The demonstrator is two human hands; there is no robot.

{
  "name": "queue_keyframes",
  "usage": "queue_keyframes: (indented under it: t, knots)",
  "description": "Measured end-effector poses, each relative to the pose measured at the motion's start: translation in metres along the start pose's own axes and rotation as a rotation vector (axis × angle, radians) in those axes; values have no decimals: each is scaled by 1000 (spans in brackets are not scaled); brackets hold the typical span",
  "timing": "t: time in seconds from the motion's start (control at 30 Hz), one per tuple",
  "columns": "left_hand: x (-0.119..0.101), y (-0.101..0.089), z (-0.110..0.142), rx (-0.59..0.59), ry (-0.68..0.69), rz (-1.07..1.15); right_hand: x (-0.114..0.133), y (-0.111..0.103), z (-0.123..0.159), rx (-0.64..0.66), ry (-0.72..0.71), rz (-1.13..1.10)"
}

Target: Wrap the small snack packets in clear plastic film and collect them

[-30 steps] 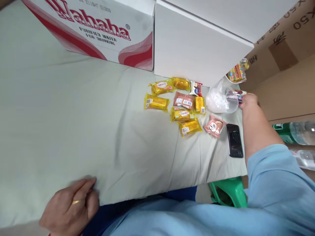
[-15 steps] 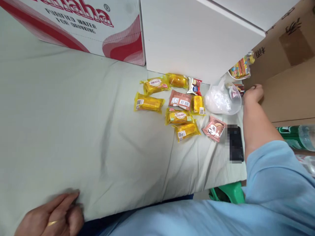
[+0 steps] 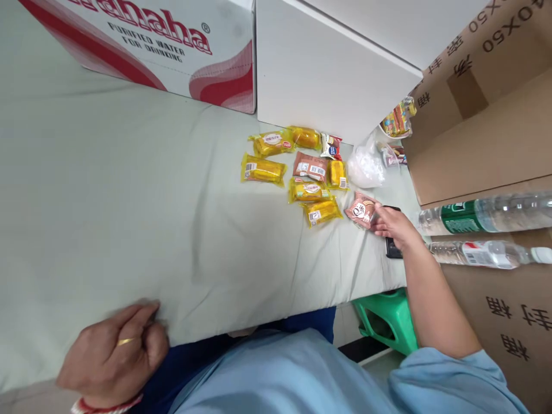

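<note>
My right hand [image 3: 394,224] reaches over a black phone [image 3: 391,250]. Its fingers are apart at the right edge of a pinkish-brown snack packet [image 3: 360,210]; whether they press on it is hard to tell. Left of that packet lie several yellow-wrapped cakes [image 3: 322,211], a brown packet [image 3: 309,167] showing a barcode and a small red-and-white packet [image 3: 331,146]. A clear plastic bag [image 3: 366,167] rests just behind the packet. My left hand [image 3: 123,351] is closed in a loose fist at the table's front edge, far from the snacks; nothing shows in it.
A water carton [image 3: 172,63] and a white box [image 3: 319,69] stand along the back. Cardboard boxes [image 3: 487,149] border the right side, with two water bottles [image 3: 495,213] lying there. A tub of snacks [image 3: 397,121] sits at the back corner. Below is a green stool [image 3: 388,322].
My right hand has come back from behind the plastic bag to the pinkish-brown packet. My left hand stays closed at the table edge. The view has shifted, showing more bottles and stool.
</note>
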State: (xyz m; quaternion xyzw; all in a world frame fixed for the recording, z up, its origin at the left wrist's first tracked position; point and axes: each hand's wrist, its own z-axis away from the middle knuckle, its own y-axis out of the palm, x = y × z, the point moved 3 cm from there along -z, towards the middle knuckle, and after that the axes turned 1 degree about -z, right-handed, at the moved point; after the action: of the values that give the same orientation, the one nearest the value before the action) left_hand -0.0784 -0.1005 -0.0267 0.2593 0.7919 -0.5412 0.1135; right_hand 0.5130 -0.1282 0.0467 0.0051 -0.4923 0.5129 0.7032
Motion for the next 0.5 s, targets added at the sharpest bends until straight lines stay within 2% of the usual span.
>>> queue_keyframes:
  t: [0.13,0.23,0.3,0.4,0.5]
  knots:
    - [-8,1,2,-108,223,-120,-7,18,-13,-70,-111,-148]
    - [-19,-2,-5,-260,450,-205,-8,26,-16,-48,-140,-206]
    - [-26,-4,-11,-325,553,-250,-8,31,-11,-18,-158,-245]
    - [-33,-7,-16,-341,580,-268,-8,31,1,16,-188,-292]
    - [-35,-9,-17,-327,589,-264,-8,18,11,24,-191,-335]
